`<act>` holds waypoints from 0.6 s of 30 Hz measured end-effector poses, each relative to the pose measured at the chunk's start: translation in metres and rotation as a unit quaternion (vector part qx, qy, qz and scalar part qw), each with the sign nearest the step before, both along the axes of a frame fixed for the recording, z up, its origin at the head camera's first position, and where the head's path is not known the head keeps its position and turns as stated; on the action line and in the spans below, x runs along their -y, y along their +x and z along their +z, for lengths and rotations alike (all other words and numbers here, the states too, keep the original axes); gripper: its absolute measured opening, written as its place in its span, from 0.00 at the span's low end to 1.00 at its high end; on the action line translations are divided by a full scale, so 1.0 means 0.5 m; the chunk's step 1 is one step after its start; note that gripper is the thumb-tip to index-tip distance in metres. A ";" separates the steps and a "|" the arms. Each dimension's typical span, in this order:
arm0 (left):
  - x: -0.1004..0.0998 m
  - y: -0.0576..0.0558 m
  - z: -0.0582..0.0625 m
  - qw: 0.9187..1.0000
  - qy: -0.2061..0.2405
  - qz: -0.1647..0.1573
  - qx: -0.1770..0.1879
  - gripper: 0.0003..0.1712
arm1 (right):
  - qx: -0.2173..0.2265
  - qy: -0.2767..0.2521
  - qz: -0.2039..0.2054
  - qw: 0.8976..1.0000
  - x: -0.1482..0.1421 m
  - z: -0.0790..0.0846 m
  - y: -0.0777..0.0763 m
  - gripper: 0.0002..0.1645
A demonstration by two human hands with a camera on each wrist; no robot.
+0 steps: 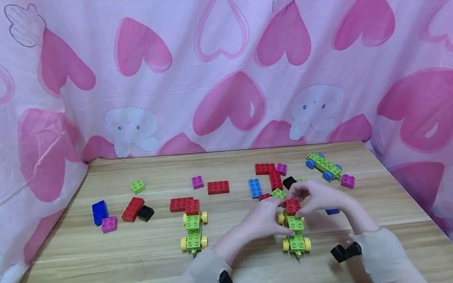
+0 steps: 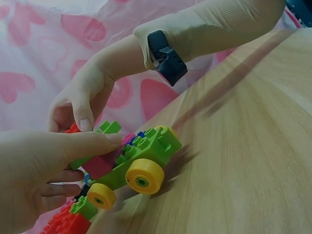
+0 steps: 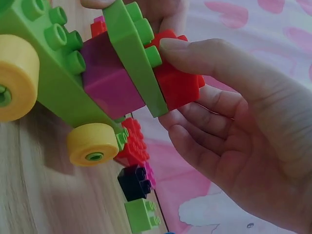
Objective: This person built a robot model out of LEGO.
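A green toy car base (image 1: 297,243) with yellow wheels stands on the table before both hands. Stacked at its far end are a purple brick (image 3: 109,80), a thin green studded plate (image 3: 134,58) and a red brick (image 3: 178,80). My right hand (image 1: 323,195) pinches the red brick, thumb on one face and fingers around the other side. With thumb and fingers, my left hand (image 1: 266,217) grips the car's stack from the left, the thumb lying beside the green plate. The red brick sits against the plate's studs in the right wrist view.
To the left stands a similar car (image 1: 193,238) with a red brick (image 1: 192,207) at its far end. Behind lie loose bricks, including a light blue brick (image 1: 255,188) and a red brick (image 1: 218,187). A blue-wheeled green car base (image 1: 324,165) stands back right. A pink heart-printed curtain (image 1: 216,65) borders the table.
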State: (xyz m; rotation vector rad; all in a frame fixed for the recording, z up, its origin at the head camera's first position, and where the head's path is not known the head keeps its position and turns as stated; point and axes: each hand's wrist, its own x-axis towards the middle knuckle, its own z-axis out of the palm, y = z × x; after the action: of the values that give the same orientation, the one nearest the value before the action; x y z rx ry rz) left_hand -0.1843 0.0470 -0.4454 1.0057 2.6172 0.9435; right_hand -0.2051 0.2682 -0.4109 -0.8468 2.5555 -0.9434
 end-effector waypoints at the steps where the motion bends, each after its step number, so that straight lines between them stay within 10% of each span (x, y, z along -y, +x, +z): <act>1: -0.003 -0.001 -0.001 1.000 0.000 0.000 0.000 0.46 | 0.002 0.001 0.001 1.000 -0.002 0.000 -0.002 0.19; 18: -0.029 -0.016 -0.012 1.000 0.006 -0.002 -0.026 0.46 | 0.015 -0.027 0.002 1.000 -0.029 -0.007 -0.020 0.20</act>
State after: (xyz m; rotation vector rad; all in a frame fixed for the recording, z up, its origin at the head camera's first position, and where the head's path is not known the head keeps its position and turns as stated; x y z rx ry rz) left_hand -0.1924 0.0615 -0.4512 1.0502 2.6541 0.9447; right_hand -0.2149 0.2826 -0.4146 -0.8460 2.5112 -1.0210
